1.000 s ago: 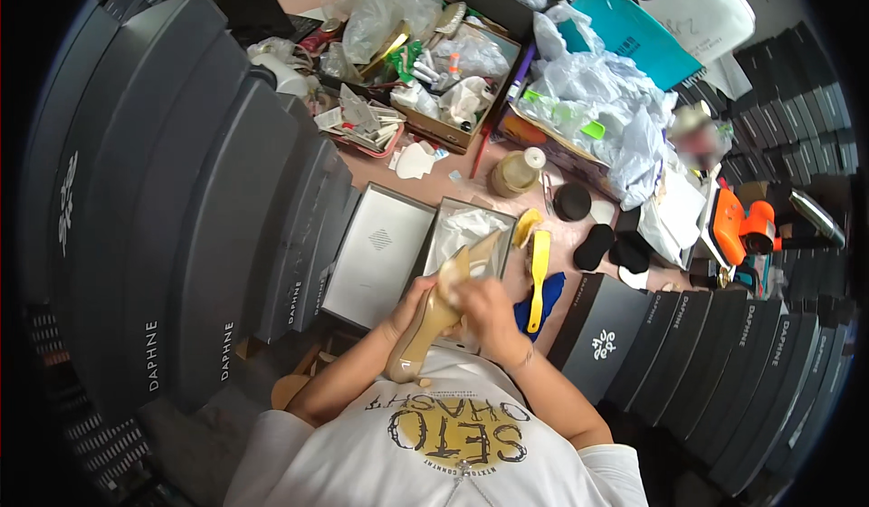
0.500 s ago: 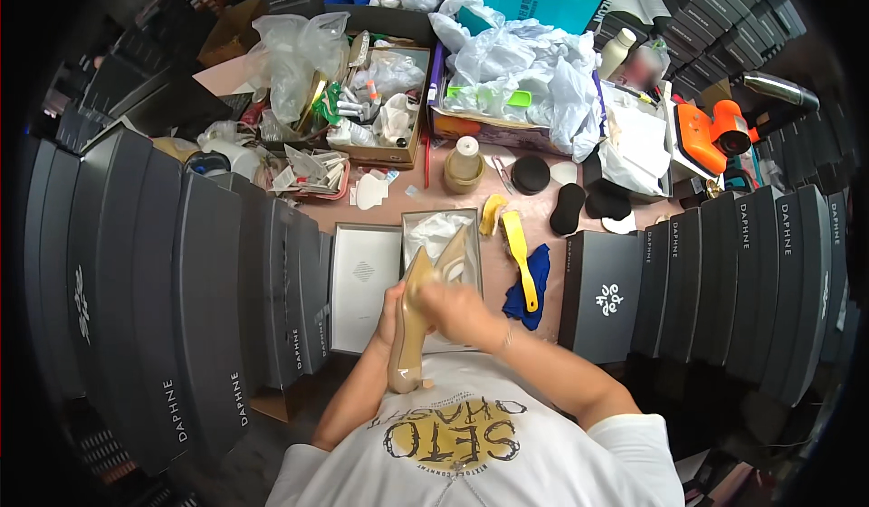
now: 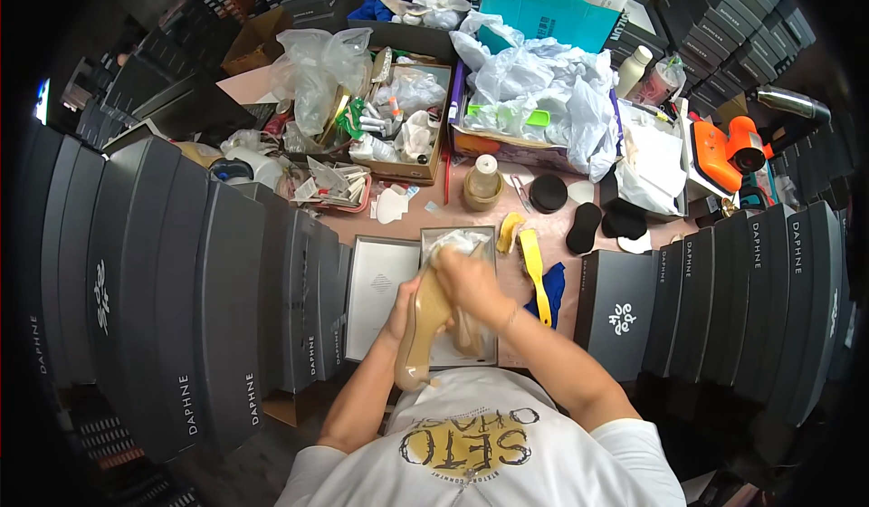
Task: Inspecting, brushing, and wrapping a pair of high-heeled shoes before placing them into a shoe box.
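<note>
A beige pointed high-heeled shoe (image 3: 425,318) is tilted over the open shoebox, its heel end toward my shirt. My left hand (image 3: 401,310) is closed around its side. My right hand (image 3: 467,282) is curled at the shoe's toe end, covering it; whether its fingers grip the toe or something small is hidden. Beneath my right hand, a second beige shoe (image 3: 467,337) lies in the shoebox (image 3: 491,349), partly covered. White tissue paper (image 3: 464,239) shows at the box's far end. The box's white lid (image 3: 373,294) lies to the left.
Stacked dark shoeboxes (image 3: 222,299) rise on the left, and more (image 3: 618,312) on the right. A yellow-handled brush (image 3: 535,276) rests on a blue cloth (image 3: 549,294). Beyond are a bottle (image 3: 485,176), black sponges (image 3: 548,194), a parts box (image 3: 409,167) and a bin of crumpled plastic (image 3: 561,86).
My right hand has moved from the shoe's side up to its toe end. More of the second shoe shows below it. The whole view has shifted slightly.
</note>
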Available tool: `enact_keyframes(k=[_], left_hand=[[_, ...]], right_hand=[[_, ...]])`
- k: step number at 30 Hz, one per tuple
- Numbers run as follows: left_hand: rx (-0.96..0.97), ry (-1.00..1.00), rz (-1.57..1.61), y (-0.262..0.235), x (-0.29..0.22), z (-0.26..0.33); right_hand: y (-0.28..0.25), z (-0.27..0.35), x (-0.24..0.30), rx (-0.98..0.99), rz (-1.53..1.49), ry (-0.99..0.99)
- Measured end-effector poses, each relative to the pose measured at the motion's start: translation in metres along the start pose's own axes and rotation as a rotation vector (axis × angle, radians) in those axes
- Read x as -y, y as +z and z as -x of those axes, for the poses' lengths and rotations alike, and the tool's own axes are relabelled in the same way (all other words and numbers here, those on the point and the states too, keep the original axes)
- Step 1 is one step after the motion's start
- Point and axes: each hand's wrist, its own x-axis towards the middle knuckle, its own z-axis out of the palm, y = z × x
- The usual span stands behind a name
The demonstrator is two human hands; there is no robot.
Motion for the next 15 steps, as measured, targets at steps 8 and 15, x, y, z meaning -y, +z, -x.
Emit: enact_keyframes(k=[8, 15], left_hand=[[0.185, -0.04, 0.008, -0.006, -0.01, 0.007], [0.108, -0.035, 0.019, -0.013, -0.002, 0.003]], right_hand=[[-0.007, -0.003, -0.001, 0.105, -0.244, 0.119], [-0.001, -0.005, -0.008, -0.114, -0.002, -0.082]])
